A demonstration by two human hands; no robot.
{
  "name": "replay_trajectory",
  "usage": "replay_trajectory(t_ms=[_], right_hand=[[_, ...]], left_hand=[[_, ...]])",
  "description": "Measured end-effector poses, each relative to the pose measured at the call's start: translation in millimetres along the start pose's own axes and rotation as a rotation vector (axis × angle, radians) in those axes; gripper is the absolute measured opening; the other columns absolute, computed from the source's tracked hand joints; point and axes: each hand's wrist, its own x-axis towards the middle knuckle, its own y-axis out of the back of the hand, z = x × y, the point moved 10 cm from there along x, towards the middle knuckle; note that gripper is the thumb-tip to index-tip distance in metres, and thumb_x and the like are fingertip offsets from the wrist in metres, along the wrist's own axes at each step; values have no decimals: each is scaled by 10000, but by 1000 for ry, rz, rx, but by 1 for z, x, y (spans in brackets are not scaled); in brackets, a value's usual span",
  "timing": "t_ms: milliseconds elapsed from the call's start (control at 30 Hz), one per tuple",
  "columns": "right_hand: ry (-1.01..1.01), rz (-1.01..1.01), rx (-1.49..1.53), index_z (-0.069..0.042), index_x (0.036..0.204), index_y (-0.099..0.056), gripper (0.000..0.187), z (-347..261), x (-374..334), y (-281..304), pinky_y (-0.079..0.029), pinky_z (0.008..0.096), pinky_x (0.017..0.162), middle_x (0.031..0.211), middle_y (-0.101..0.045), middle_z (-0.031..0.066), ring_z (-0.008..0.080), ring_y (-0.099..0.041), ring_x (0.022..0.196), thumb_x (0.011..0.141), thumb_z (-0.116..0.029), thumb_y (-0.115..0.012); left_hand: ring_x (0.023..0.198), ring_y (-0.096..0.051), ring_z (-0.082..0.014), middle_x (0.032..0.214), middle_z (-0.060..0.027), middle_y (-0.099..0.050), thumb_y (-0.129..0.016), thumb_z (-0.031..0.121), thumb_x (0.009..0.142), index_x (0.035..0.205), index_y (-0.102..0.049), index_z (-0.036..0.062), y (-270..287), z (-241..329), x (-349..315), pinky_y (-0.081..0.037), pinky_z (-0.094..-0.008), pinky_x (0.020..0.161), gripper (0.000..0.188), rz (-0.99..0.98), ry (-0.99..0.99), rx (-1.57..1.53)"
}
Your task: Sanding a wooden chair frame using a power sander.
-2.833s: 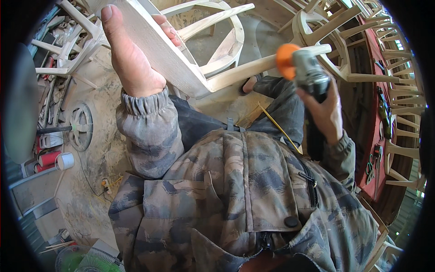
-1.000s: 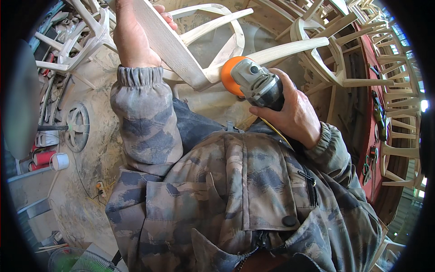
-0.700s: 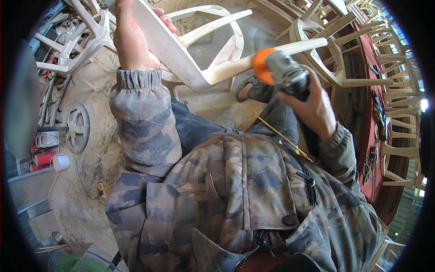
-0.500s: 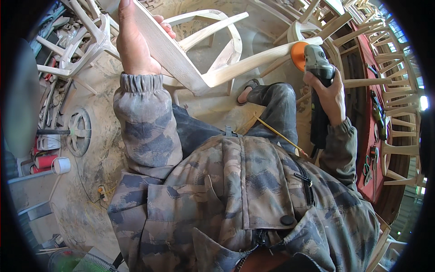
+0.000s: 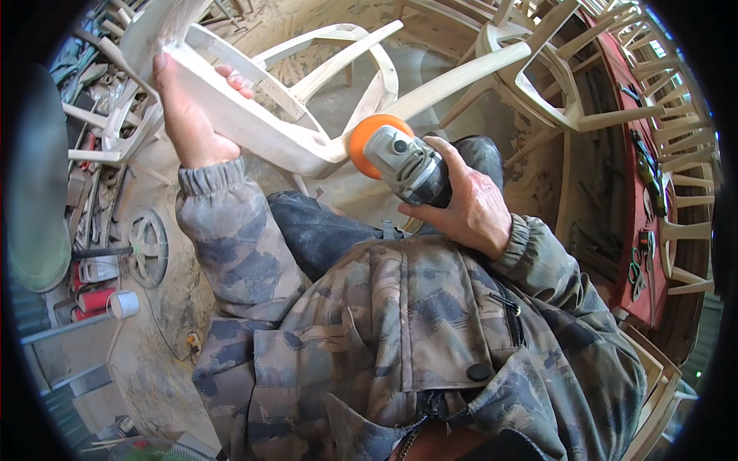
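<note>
A pale wooden chair frame is tilted in front of me, with one leg pointing to the upper right. My left hand grips its broad rail, thumb on the near face and fingertips showing over the far edge. My right hand is wrapped around an angle grinder with a grey head and dark body. The grinder's orange disc lies against or very close to the corner where the rail meets the leg; contact cannot be made out for certain.
More bare wooden chair frames stand at the right and far side. Scissors and other tools lie on a red bench top at the right. On the left are a wheel-shaped base, a white cup and scrap wood.
The grinder has moved left and nearer, from the leg's far end to the corner joint. The chair frame has turned and shifted left in my left hand.
</note>
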Motion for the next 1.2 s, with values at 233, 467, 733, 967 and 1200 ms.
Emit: replay_trajectory(t_ms=[233,467,733,967,1200], right_hand=[[-142,297,22,-20,1329,-463,772,56,-3,64,-536,391,850,1037,-694,189,301,-696,956,745,-357,-838],[-153,452,36,-13,1338,-454,795,71,-2,81,-528,387,871,1083,-685,198,291,-688,983,743,-372,-842],[-2,68,10,-61,1421,-354,888,6,3,-11,-564,429,781,1025,-673,258,388,-696,913,753,-428,-810],[-63,214,-16,-89,1389,-407,852,44,11,32,-552,435,787,1036,-683,215,361,-702,921,721,-388,-843],[-261,542,150,24,1299,-513,755,105,5,107,-483,356,926,1111,-668,162,241,-643,1021,740,-370,-831]], left_hand=[[660,-552,-223,856,-134,-524,-585,663,876,1220,-377,97,-1,-5,7,-494,-368,592,694,-24,1,-7],[729,-528,-225,879,-136,-505,-534,648,910,1237,-376,38,5,-2,11,-479,-357,625,710,30,-4,24],[681,-566,-229,875,-146,-534,-556,654,898,1271,-371,69,18,-3,26,-513,-385,613,718,-4,14,1],[677,-555,-224,845,-143,-530,-524,652,912,1226,-406,43,32,-1,24,-503,-377,612,696,69,13,28],[682,-557,-233,805,-125,-528,-491,645,931,1131,-432,42,47,-20,26,-503,-365,628,639,157,60,-42]])
